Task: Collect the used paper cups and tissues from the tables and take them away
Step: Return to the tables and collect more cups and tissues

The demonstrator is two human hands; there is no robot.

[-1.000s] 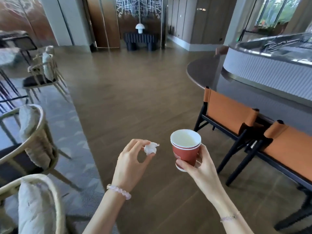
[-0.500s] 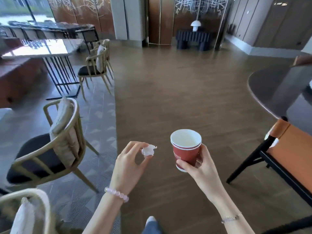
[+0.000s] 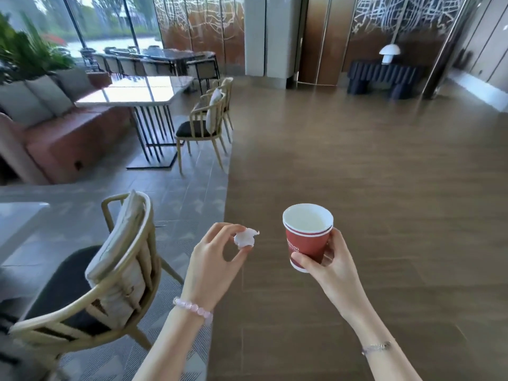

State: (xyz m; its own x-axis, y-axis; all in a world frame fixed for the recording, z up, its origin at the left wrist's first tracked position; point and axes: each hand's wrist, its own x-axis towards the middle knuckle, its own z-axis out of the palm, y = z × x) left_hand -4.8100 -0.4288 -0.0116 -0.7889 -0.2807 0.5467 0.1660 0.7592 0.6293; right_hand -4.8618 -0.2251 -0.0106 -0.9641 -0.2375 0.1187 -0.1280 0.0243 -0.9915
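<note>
The person stands on the wooden floor (image 3: 357, 174) with both arms held out in front. The left hand (image 3: 214, 268) pinches a small crumpled white tissue (image 3: 244, 237) between thumb and fingertips, the other fingers curled loosely behind it; a pink bead bracelet (image 3: 192, 309) sits on that wrist. The right hand (image 3: 330, 266) is wrapped around the lower part of the red paper cups (image 3: 308, 237), which stand upright; 2 rims show at the top, so 1 cup seems nested in another, and the white inside looks bare. A thin chain bracelet (image 3: 376, 347) circles the right wrist. Tissue and cups are held apart, both in the air above the floor. Just left of the left arm is a pale wooden chair (image 3: 90, 303) with a cushion against its back, and farther off a glossy table (image 3: 137, 92) stands by a bench.
</note>
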